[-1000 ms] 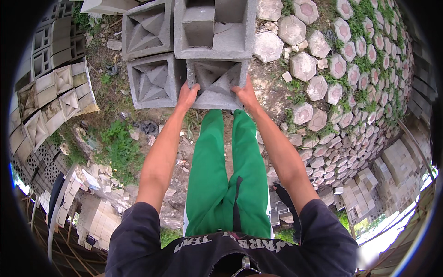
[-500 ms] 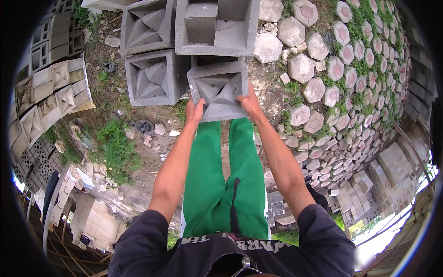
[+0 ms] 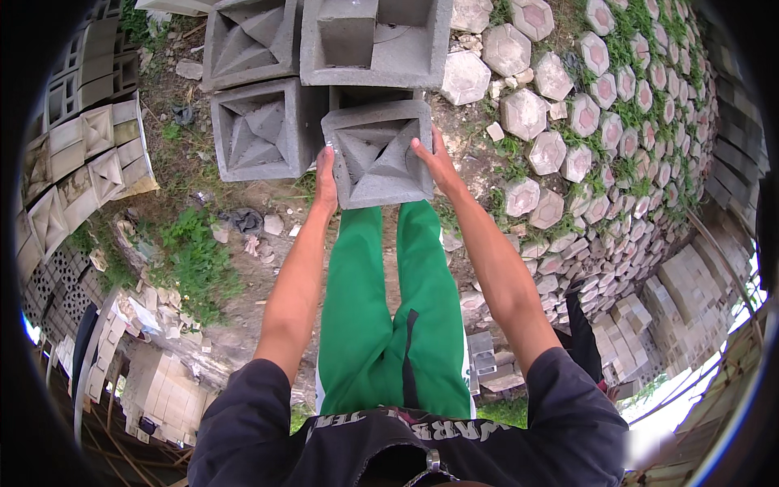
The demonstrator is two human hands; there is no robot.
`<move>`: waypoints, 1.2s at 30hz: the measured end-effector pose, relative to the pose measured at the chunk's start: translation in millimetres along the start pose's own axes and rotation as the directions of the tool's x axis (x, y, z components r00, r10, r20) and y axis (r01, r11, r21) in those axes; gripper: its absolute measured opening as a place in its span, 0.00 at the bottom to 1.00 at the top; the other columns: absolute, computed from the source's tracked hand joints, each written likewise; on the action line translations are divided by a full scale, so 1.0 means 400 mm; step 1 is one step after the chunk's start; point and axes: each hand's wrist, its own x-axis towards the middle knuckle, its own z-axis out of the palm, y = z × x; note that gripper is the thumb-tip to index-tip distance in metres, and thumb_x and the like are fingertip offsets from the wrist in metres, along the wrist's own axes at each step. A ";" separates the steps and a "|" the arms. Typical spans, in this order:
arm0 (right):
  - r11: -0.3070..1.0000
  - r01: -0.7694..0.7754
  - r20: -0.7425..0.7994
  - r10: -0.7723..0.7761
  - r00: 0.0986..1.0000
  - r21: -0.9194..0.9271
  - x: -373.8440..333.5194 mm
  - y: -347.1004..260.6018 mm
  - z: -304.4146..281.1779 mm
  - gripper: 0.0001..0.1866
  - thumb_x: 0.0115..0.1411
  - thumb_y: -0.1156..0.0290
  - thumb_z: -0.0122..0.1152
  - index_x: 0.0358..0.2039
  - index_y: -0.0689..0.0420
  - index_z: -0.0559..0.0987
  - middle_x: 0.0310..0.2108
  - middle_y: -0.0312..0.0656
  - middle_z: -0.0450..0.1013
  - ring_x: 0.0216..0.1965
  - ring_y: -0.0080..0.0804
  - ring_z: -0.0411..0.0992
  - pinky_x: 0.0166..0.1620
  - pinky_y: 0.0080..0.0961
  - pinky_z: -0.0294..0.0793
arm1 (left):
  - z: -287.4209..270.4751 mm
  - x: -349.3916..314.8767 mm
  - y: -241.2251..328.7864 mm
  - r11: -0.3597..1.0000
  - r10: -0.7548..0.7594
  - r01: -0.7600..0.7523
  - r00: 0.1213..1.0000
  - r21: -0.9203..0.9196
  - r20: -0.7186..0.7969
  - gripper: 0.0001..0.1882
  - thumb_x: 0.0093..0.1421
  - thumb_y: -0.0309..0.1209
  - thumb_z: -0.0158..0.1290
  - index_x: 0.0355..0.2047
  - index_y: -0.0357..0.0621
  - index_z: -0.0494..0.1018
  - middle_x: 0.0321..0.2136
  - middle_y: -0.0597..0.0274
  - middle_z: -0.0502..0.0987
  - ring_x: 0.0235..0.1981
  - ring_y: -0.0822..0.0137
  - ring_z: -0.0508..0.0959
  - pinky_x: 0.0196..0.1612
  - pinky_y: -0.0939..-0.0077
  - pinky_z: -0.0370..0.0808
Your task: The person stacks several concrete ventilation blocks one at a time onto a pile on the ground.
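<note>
A grey concrete block (image 3: pixel 376 183) with a recessed, pyramid-shaped face is between my two hands, in front of my legs. My left hand (image 3: pixel 325 185) is closed on its left side, the thumb lying along the edge. On the right side my right hand (image 3: pixel 439 165) grips it, with the thumb over the rim and the other fingers mostly hidden behind. Just beyond it stands a larger open block (image 3: pixel 337 75) with square recesses. A similar patterned block (image 3: pixel 312 130) sits to the left, and another patterned block (image 3: pixel 208 50) lies farther off.
Hexagonal pavers (image 3: pixel 523 114) cover the ground at right, with grass between many of them. Leafy weeds (image 3: pixel 195 252) and rubble are at left. Stacked pale blocks (image 3: pixel 89 162) line the far left. Behind me at right, a dark-clothed person (image 3: pixel 580 337) is partly visible.
My left thumb has shifted from the block's front face to its side edge. The held block appears slightly higher and turned a little. More of the dark-clothed person shows at lower right.
</note>
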 end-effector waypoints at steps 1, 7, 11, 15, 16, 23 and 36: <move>0.999 0.016 -0.019 -0.015 1.000 0.029 0.003 0.001 0.003 0.53 0.51 0.50 0.68 0.67 0.61 0.47 0.62 0.55 0.56 0.63 0.42 0.56 0.63 0.33 0.56 | -0.004 0.003 -0.013 1.000 0.008 -0.008 1.000 -0.021 -0.020 0.38 0.62 0.58 0.44 0.57 0.36 0.61 0.54 0.57 0.64 0.56 0.65 0.62 0.60 0.70 0.55; 0.998 0.027 -0.025 -0.026 0.999 0.063 -0.007 0.009 0.015 0.48 0.49 0.62 0.67 0.66 0.62 0.52 0.60 0.50 0.61 0.59 0.37 0.62 0.60 0.27 0.59 | -0.007 0.005 -0.037 0.997 0.021 -0.026 0.998 -0.071 -0.061 0.37 0.63 0.56 0.45 0.58 0.34 0.61 0.55 0.56 0.65 0.56 0.63 0.64 0.60 0.69 0.57; 0.999 0.008 -0.067 -0.005 0.998 0.043 -0.021 0.024 -0.002 0.45 0.45 0.71 0.62 0.65 0.61 0.57 0.54 0.47 0.68 0.52 0.33 0.67 0.55 0.24 0.64 | 0.029 -0.035 -0.043 0.983 -0.036 0.015 0.993 -0.183 -0.111 0.35 0.63 0.54 0.46 0.57 0.34 0.63 0.54 0.54 0.67 0.55 0.62 0.66 0.60 0.68 0.59; 0.995 -0.092 -0.101 0.094 0.990 0.027 -0.106 0.035 -0.012 0.38 0.45 0.72 0.60 0.61 0.59 0.65 0.44 0.43 0.74 0.43 0.30 0.71 0.49 0.25 0.70 | 0.026 -0.119 -0.061 0.930 -0.175 0.156 0.984 -0.333 -0.026 0.33 0.62 0.54 0.48 0.54 0.35 0.67 0.50 0.57 0.72 0.51 0.65 0.69 0.57 0.71 0.63; 0.995 -0.086 -0.094 0.090 0.992 0.046 -0.134 0.042 -0.011 0.36 0.45 0.72 0.60 0.59 0.59 0.67 0.44 0.42 0.74 0.43 0.30 0.71 0.49 0.25 0.70 | 0.020 -0.143 -0.070 0.931 -0.160 0.141 0.987 -0.338 -0.029 0.33 0.62 0.54 0.48 0.54 0.35 0.67 0.50 0.57 0.72 0.51 0.65 0.69 0.57 0.71 0.63; 0.976 -0.180 -0.152 0.197 0.969 0.122 -0.390 0.016 -0.032 0.30 0.47 0.71 0.60 0.54 0.60 0.71 0.41 0.40 0.75 0.41 0.29 0.72 0.47 0.25 0.70 | 0.042 -0.394 -0.001 0.987 -0.116 0.116 0.993 -0.112 0.008 0.32 0.63 0.53 0.46 0.54 0.36 0.67 0.42 0.62 0.75 0.40 0.72 0.74 0.45 0.75 0.69; 0.994 -0.004 -0.051 0.009 0.999 0.108 -0.783 -0.380 -0.035 0.34 0.46 0.65 0.67 0.56 0.59 0.71 0.45 0.42 0.74 0.45 0.31 0.72 0.50 0.27 0.70 | 0.124 -0.763 0.260 0.946 -0.066 0.102 0.990 -0.308 0.125 0.48 0.56 0.72 0.35 0.50 0.35 0.70 0.46 0.51 0.75 0.48 0.55 0.74 0.55 0.60 0.67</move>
